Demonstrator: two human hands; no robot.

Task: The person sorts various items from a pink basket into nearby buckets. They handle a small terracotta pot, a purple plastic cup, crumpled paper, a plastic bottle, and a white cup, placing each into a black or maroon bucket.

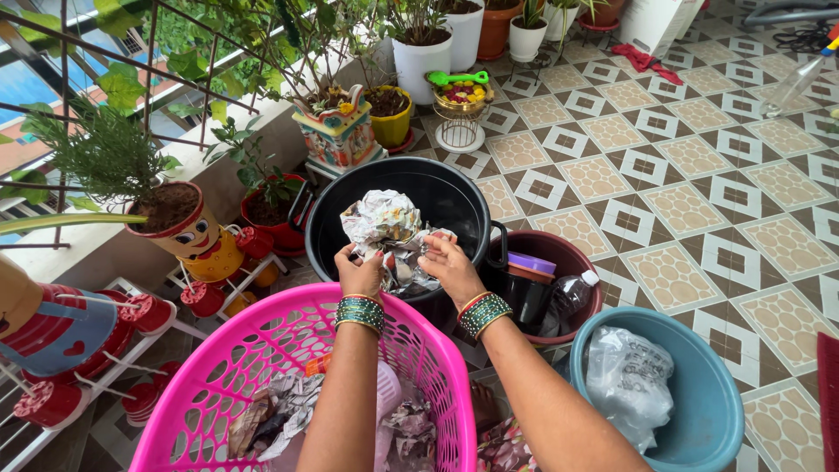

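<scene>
Both my hands reach over the near rim of a black bucket. My left hand and my right hand together grip a crumpled, shiny foil wrapper held above the bucket. More crumpled paper lies inside the bucket just beyond it. Below my forearms stands a pink plastic basket with torn paper and wrappers in it. Green and red bangles circle both wrists.
A maroon tub with a purple lid and a plastic bottle sits right of the bucket. A blue tub holds a clear plastic bag. Potted plants line the railing at left and back. Patterned floor tiles spread to the right.
</scene>
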